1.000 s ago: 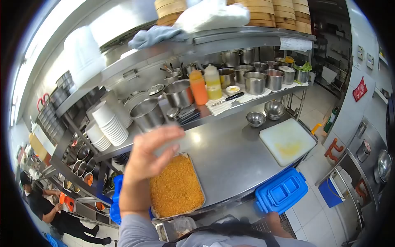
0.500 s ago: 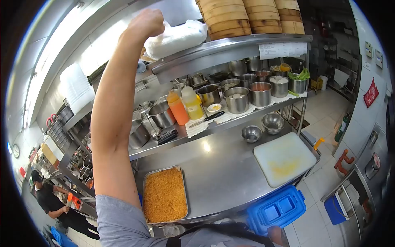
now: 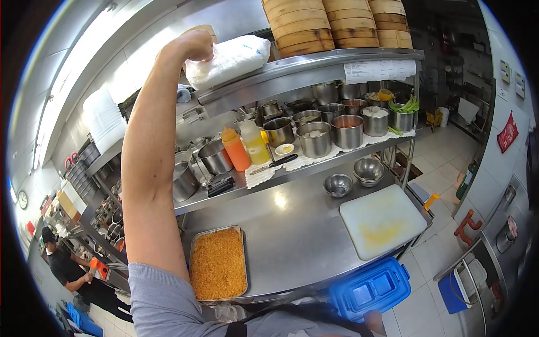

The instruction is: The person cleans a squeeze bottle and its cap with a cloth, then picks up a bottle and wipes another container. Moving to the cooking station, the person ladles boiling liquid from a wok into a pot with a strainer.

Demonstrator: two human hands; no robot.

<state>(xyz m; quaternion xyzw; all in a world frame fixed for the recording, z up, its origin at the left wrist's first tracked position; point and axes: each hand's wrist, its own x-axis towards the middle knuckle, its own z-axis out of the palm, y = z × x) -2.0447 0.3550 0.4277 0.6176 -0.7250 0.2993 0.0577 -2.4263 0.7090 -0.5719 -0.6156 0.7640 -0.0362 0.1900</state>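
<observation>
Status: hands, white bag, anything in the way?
Left hand at white bag on upper shelf, fingers curled, grip unconfirmed. Right hand low near blue lid, grip unclear. Bamboo steamers right of bag; nothing visible blocking the left hand.

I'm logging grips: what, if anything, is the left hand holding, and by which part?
The left hand seems to grip the white bag by its left end; the exact grip is hidden.

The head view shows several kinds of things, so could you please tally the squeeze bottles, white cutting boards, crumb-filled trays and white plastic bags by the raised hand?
Squeeze bottles, orange and yellow: 2
White cutting board: 1
Crumb-filled tray: 1
White plastic bag by the raised left hand: 1
Total: 5
</observation>
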